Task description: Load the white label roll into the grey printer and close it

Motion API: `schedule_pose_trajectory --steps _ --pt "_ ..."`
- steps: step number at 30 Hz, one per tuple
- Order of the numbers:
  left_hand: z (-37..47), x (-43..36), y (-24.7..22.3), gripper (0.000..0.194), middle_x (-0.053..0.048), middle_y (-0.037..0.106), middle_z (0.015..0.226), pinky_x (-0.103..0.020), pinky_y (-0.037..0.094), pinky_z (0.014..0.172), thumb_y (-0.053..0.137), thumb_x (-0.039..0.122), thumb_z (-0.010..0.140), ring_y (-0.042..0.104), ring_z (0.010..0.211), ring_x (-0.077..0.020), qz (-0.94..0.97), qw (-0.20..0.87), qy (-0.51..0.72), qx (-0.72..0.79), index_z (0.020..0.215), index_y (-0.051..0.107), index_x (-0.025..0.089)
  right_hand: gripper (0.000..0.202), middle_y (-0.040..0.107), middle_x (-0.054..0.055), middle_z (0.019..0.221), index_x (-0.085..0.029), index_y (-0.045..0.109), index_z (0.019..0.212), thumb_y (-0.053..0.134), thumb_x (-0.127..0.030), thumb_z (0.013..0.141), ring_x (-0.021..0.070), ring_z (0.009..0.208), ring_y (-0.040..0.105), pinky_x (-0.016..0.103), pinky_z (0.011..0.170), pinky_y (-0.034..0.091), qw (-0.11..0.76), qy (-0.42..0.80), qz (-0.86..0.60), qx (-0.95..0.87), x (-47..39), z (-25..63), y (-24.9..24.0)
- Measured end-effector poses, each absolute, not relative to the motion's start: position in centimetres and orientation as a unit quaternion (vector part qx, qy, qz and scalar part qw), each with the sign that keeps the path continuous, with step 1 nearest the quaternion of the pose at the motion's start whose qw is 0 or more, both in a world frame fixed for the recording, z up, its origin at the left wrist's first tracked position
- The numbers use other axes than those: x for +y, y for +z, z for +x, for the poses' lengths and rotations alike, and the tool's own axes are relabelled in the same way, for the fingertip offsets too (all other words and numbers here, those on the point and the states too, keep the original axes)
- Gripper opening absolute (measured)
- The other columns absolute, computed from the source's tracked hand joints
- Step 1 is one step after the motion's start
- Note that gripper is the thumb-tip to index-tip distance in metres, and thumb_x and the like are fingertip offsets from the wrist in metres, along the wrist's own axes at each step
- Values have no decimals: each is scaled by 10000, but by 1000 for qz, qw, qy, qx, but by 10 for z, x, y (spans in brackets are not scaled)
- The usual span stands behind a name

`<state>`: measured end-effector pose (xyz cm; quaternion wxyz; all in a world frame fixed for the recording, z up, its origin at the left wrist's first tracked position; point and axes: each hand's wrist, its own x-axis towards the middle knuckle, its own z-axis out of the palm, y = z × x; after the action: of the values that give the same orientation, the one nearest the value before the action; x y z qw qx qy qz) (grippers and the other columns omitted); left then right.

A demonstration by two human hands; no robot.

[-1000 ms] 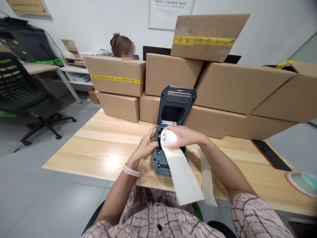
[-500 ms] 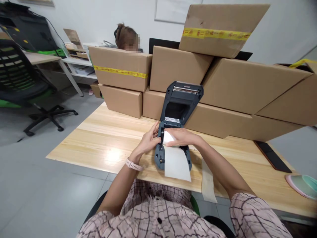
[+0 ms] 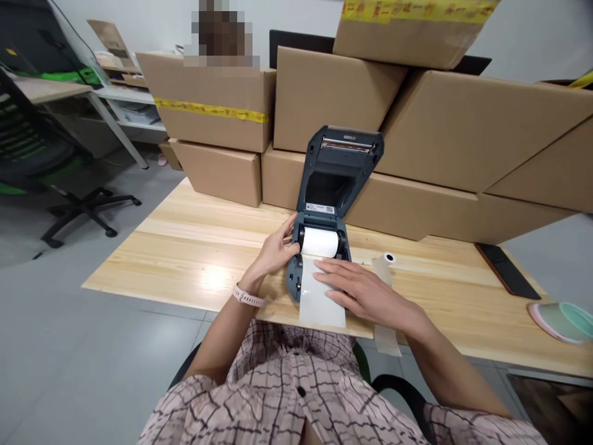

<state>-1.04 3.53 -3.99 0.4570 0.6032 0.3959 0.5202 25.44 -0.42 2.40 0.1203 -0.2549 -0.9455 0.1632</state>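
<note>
A dark grey label printer [image 3: 343, 164] stands on the table with its lid raised. A white label roll [image 3: 320, 242] sits inside, and its label strip [image 3: 319, 303] runs forward out over the printer's front. My left hand [image 3: 277, 250] grips the printer's left side, fingers along the outside and thumb over the rim beside the roll. On the strip rests my right hand [image 3: 359, 290], fingers stretched and slightly spread, covering the printer's right front. To the right lies a small roll [image 3: 390, 258] with a pale strip trailing under my right forearm and over the table edge.
Stacked cardboard boxes [image 3: 338, 93] line the back of the wooden table [image 3: 176, 247]. A dark flat phone-like object [image 3: 507, 272] and a green-and-pink container [image 3: 563, 321] lie at the right. A person [image 3: 220, 31] sits behind the boxes. An office chair [image 3: 83, 204] stands at left.
My right hand has slid from the roll forward onto the label strip, uncovering the roll. My left hand stays on the printer's side. The view has tilted down.
</note>
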Motion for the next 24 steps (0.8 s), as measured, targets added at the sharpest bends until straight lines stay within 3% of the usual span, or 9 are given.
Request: schedule_pose_trajectory --steps 7,12,15,19,21,24 --pt "-10 33 -36 848 -123 465 1645 -478 433 1206 669 177 810 499 1481 -316 597 466 518 397 1614 406 240 337 594 3 1542 -338 693 1360 566 -323 1047 264 1424 577 537 1167 518 133 165 -253 -944 -2 258 25" --pt "-4 33 -34 807 -129 402 1682 -477 373 1256 690 300 872 417 1538 -319 580 473 521 410 1615 388 212 347 642 86 1487 -249 693 1350 522 -272 1049 309 1412 585 583 1129 549 160 95 -276 -943 -22 248 15" --pt "1 26 -30 840 -115 302 1732 -498 271 1309 699 426 911 293 1601 -328 591 463 488 445 1640 329 233 444 619 108 1508 -246 595 1474 503 -204 1041 306 1428 572 575 1124 564 196 75 -301 -930 -40 242 3" --pt "8 -2 -21 883 -105 118 1779 -571 54 1335 766 449 873 26 1651 -360 668 318 452 498 1630 355 250 571 574 109 1552 -255 436 1602 476 -157 1041 286 1470 527 549 1166 542 232 72 -320 -916 -56 237 -8" --pt "11 -18 -16 744 -96 202 1761 -577 60 1333 713 431 925 84 1650 -344 722 266 435 467 1594 430 270 576 580 116 1546 -246 411 1618 459 -164 1049 274 1474 521 536 1178 534 249 80 -320 -911 -57 236 -8" --pt "16 -32 -10 600 -82 452 1655 -550 152 1329 652 443 975 342 1584 -306 804 269 366 385 1541 512 302 539 623 124 1500 -238 457 1592 460 -190 1055 267 1439 564 524 1164 549 260 81 -323 -906 -56 236 -6"
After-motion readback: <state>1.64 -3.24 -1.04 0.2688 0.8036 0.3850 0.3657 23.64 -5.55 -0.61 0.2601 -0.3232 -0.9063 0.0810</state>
